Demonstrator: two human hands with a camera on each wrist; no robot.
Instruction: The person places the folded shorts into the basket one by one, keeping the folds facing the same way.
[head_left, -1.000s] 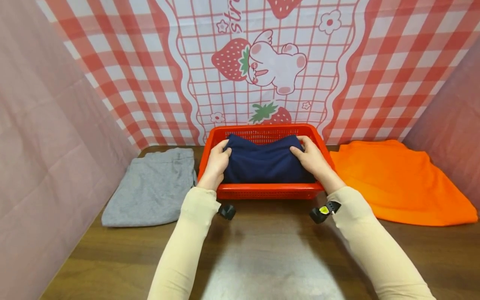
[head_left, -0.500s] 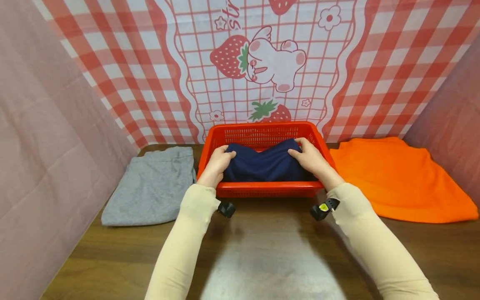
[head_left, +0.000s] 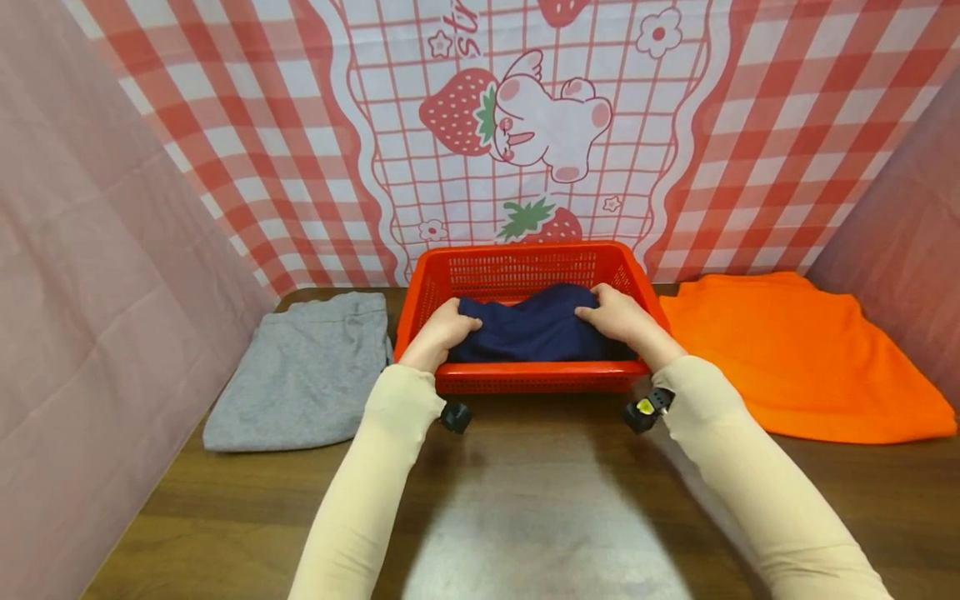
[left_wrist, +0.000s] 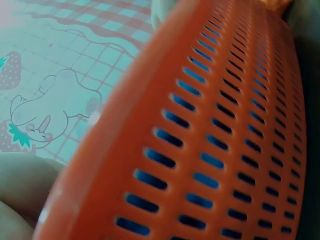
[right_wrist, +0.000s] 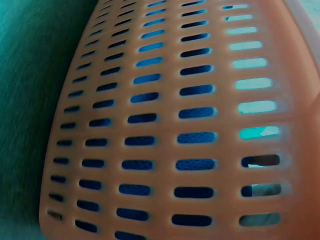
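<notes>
- While navy cloth (head_left: 528, 329) lies inside the red basket (head_left: 540, 372), my left hand (head_left: 446, 327) and right hand (head_left: 621, 317) grip the cloth's ends.
- Gray cloth (head_left: 303, 375): left of the basket.
- Orange cloth (head_left: 798, 358): right of it.

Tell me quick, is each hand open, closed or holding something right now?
Left hand: holding the blue cloth at one end.
Right hand: holding its other end.
</notes>
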